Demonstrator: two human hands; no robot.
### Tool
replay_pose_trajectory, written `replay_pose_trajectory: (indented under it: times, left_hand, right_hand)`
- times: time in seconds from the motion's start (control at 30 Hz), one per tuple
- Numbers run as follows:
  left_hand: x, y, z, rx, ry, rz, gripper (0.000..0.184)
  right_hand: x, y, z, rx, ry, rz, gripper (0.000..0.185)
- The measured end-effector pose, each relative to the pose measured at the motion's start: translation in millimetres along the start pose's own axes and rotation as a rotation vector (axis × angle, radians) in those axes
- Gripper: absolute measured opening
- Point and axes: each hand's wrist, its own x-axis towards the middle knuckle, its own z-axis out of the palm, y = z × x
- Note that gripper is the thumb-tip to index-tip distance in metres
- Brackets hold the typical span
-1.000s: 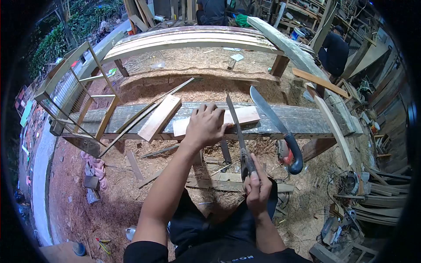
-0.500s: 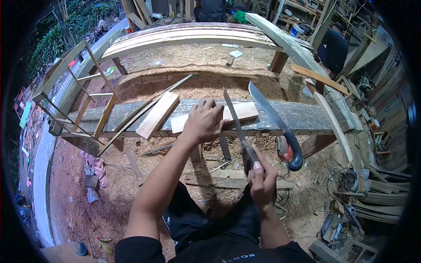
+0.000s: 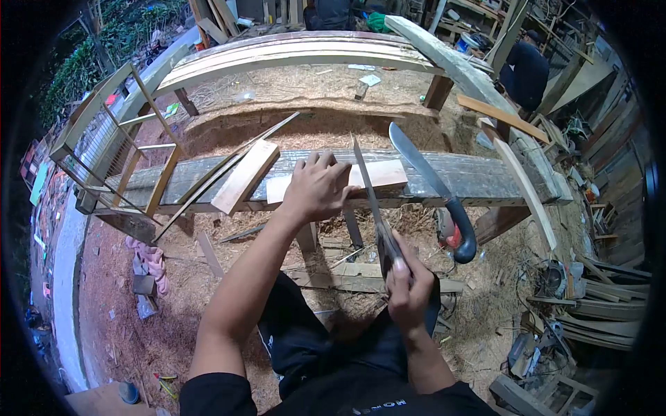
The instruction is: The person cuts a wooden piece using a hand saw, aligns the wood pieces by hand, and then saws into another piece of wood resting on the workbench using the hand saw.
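Sawing, by the look: my left hand [image 3: 316, 191], fingers bent, clamps the pale board [image 3: 386, 175] on the plank bench [image 3: 461, 170], right hand [image 3: 409, 291] wrapped round the handsaw [image 3: 367, 179] crossing it; next stroke wants steadiness.

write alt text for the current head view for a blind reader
A person's right hand holds a saw across a pale board, with the left hand resting on it, at a weathered bench. A black-handled knife lies right of the saw, a second board to the left; wood shavings lie below.
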Motion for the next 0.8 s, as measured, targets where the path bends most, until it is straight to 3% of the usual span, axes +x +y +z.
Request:
replay_pose_trajectory:
  times: [0.1,0.13,0.17,0.27,0.4,0.53,0.57,0.73,0.8]
  left_hand:
    - [1,-4,7,0.028,0.109,0.021,0.046]
    - [-1,0,9,0.045,0.142,0.039,0.046]
    - [3,1,3,-0.008,0.002,0.007,0.046]
    - [1,-3,7,-0.036,0.071,0.04,0.045]
    - [-1,1,3,0.007,0.085,0.014,0.045]
    - [2,-2,11,0.118,0.121,0.048,0.05]
    - [5,-1,5,0.049,-0.03,-0.005,0.05]
    - [0,-2,10,0.057,0.063,0.021,0.049]
    - [1,-2,10,0.081,0.088,0.021,0.049]
  right_hand:
    - [-32,-19,-16,0.066,-0.034,0.242,0.051]
    - [-33,-15,-17,0.079,-0.025,0.229,0.05]
    - [-33,-12,-17,0.092,-0.017,0.215,0.05]
    - [12,-8,6,0.025,-0.013,0.065,0.049]
    - [2,9,9,0.004,0.018,-0.058,0.05]
    - [-38,-12,-14,0.038,-0.049,0.185,0.046]
    - [-35,-12,-15,0.037,-0.078,0.174,0.042]
    - [21,-3,6,-0.054,-0.028,-0.128,0.03]
    - [1,-3,-5,-0.053,-0.052,-0.075,0.028]
